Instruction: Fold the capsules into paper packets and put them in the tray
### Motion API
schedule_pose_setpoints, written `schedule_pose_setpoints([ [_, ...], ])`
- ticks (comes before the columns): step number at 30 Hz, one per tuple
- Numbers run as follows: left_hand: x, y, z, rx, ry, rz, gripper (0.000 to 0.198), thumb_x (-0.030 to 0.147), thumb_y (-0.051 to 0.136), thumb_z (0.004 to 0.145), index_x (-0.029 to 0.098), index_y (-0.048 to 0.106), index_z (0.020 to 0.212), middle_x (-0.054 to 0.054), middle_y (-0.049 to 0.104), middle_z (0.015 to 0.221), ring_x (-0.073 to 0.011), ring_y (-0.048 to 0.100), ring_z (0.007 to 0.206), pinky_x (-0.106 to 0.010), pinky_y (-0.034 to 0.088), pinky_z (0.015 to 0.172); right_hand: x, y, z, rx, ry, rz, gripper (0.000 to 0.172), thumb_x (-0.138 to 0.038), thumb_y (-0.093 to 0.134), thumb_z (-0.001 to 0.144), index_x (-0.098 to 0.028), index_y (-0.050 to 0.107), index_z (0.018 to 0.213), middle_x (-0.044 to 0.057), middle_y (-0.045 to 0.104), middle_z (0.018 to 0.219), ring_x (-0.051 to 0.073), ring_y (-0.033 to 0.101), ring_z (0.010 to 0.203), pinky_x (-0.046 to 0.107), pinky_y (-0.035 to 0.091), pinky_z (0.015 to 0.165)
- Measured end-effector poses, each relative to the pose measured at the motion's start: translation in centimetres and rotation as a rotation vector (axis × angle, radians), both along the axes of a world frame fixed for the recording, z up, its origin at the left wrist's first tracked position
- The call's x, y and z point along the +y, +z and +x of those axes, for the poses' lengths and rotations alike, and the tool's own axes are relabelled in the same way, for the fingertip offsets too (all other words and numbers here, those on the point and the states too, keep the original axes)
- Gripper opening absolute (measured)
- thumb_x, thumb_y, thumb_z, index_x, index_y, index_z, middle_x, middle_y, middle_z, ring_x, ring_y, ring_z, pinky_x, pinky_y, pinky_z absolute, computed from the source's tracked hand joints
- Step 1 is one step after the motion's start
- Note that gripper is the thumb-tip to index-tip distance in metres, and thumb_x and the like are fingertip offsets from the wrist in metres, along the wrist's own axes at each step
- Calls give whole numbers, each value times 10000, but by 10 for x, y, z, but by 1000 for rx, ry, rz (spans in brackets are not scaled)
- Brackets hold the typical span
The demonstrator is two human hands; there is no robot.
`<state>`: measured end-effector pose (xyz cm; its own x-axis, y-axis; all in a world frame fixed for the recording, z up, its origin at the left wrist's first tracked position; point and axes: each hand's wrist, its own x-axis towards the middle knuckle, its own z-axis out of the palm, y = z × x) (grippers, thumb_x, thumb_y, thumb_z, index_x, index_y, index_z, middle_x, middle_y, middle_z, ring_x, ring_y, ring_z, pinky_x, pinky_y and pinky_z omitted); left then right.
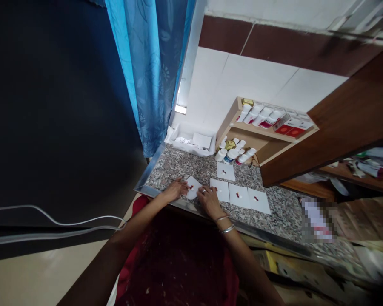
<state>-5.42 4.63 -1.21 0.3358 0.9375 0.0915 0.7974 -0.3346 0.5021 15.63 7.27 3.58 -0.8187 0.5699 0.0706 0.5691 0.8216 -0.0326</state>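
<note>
My left hand [175, 190] and my right hand [209, 202] meet at a white paper square [193, 187] on the granite counter [169, 168]. The paper's left edge lies under my left fingertips, and my right fingers press near its right corner. The paper looks partly lifted or folded, and a small red mark shows on it. To the right lie several more white paper squares, such as one [258, 200] at the end of the row. Each holds small red and white items, too small to name exactly.
A white plastic tray [190, 140] stands at the counter's back corner. White medicine bottles [230, 155] stand beneath a wooden shelf [268, 123] holding more bottles and boxes. A blue curtain [150, 63] hangs left. A brown wooden panel [347, 123] juts in at right.
</note>
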Motion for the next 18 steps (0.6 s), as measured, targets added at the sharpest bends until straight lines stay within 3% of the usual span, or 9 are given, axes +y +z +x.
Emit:
schedule_pose_setpoints([
  [4,-11,10,0,58,-63,-35,164,315,661,685,235,654,828,-15,636,1063,-178,488,1108,-393,168,1058,-2,-12,1,48,-59,-36,239,-134,428,849,-196,611,990,67,606,1044,174,473,985,327,252,825],
  [6,-20,19,2,77,-79,15,271,418,679,642,220,654,825,-34,631,1057,-202,482,1107,-400,157,1060,-4,-14,1,67,-104,-60,232,-138,432,847,-198,622,968,63,616,1021,167,485,959,312,254,807],
  [8,-29,26,6,78,-57,67,264,439,635,685,218,654,829,-32,633,1022,-195,497,1072,-385,188,1049,-7,-14,0,77,-152,-88,218,-142,439,844,-197,631,933,57,631,972,163,493,943,297,254,790],
  [13,-35,35,21,72,215,27,280,340,436,847,190,665,789,-47,644,870,-170,548,889,-319,372,886,-6,-5,-8,87,-329,-149,188,-226,462,851,-187,644,831,49,649,800,174,522,871,269,272,717],
  [18,-24,39,31,80,387,-24,396,357,338,878,157,651,741,-77,631,779,-183,551,834,-325,383,859,8,-2,-20,84,-417,-179,267,-326,430,868,-197,650,789,50,659,776,177,541,808,261,295,685],
])
